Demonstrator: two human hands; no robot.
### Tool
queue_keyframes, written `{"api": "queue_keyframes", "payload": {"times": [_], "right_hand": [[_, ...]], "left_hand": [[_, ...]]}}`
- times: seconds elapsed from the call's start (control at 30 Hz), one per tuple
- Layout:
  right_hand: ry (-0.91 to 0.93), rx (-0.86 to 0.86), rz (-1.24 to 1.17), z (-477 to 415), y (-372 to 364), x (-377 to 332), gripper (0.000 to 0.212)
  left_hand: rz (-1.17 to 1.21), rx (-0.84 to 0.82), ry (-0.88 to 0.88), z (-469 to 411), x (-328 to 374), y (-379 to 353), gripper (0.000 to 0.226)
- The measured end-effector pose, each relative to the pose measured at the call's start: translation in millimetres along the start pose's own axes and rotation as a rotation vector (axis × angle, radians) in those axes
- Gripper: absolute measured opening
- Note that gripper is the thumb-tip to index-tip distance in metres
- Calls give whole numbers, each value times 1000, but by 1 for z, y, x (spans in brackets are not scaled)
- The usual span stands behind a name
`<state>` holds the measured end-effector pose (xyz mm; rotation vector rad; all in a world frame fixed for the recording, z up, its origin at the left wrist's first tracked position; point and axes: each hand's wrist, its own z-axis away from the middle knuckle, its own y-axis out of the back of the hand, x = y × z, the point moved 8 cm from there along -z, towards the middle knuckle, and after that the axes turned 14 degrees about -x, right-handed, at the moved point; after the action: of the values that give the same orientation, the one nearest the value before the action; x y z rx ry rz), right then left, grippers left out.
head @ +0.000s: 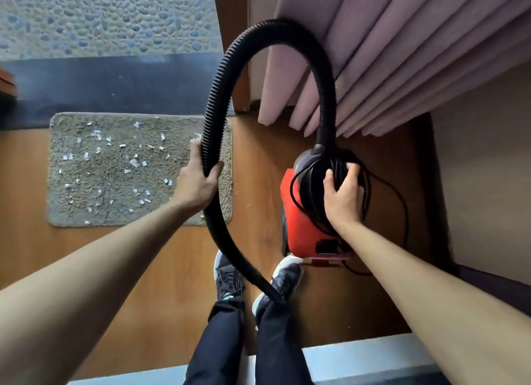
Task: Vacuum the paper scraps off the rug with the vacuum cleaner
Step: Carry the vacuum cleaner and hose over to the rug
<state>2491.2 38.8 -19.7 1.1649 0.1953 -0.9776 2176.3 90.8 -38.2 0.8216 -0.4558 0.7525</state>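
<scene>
Grips with the left hand (198,180) a black ribbed plastic hose (275,25), fingers and thumb curled right round it. Clasps with the right hand (342,195) a bundle of black power cord (313,169) wound in loops on top of a red box-shaped vacuum cleaner (298,212), fingers curled over the loops. Cannot tell whether the vacuum cleaner is lifted or standing on the brown wooden floor (143,255).

Sends the hose up from the vacuum cleaner's 12 o'clock end, over in a wide arch, down through the left hand and on toward 6 o'clock, across a pair of dark shoes with white soles (227,272); far end too blurred to make out.

Shows a grey-beige shaggy rectangular rug (86,212) flat on the floor at 9 o'clock from the vacuum cleaner, well apart from it. Shows many small white paper scraps (134,163) strewn over the rug's pile. Places the left hand in front of the rug's 3 o'clock edge.

Hangs a pleated mauve fabric curtain (402,54) at 1 o'clock, just beyond the vacuum cleaner. Shows pebbled grey ground (100,17) at 11 o'clock, past the rug.
</scene>
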Motion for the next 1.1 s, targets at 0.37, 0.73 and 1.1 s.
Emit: {"api": "queue_keyframes", "payload": {"times": [0.37,0.73,1.1], "right_hand": [[-86,-103,-13,-47,-90,73,41],[-65,-156,-3,-79,-142,109,39],[-97,-119,-49,-99,-154,118,38]], "left_hand": [[-40,-61,60,-90,-66,-56,51],[-92,60,105,-148,-99,-74,54],[-174,-44,135,-168,-112,-82,56]]}}
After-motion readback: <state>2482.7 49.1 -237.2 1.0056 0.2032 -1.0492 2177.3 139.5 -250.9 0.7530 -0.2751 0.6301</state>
